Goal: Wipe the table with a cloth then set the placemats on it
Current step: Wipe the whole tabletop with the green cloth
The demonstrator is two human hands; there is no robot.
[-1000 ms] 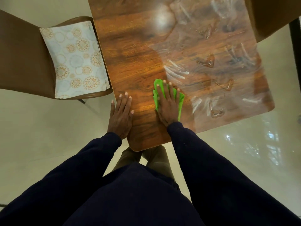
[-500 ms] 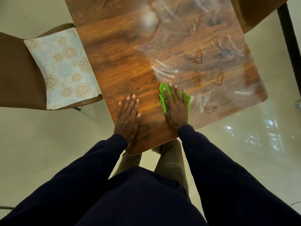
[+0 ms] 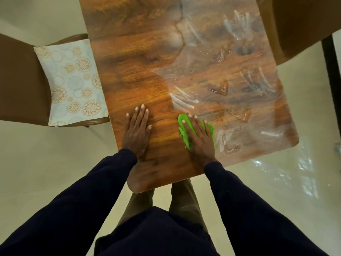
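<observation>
The wooden table (image 3: 140, 74) runs away from me, its right half streaked with white smears and wet patches (image 3: 220, 88). My right hand (image 3: 198, 138) lies flat on a bright green cloth (image 3: 184, 133) near the table's near edge, pressing it to the wood. My left hand (image 3: 137, 130) rests flat and empty on the table to the left of the cloth, fingers slightly apart. A stack of pale placemats (image 3: 71, 82) with orange and blue circle patterns lies on a brown chair (image 3: 20, 80) at the left.
A second brown chair (image 3: 299, 24) stands at the table's far right corner, beside a dark vertical post (image 3: 331, 74). Glossy cream floor surrounds the table. My legs stand close to the table's near rounded corner (image 3: 136, 189).
My right hand has slid the green cloth rightward and toward the near edge. My left hand now lies fully on the table instead of at its left edge. My view shifted.
</observation>
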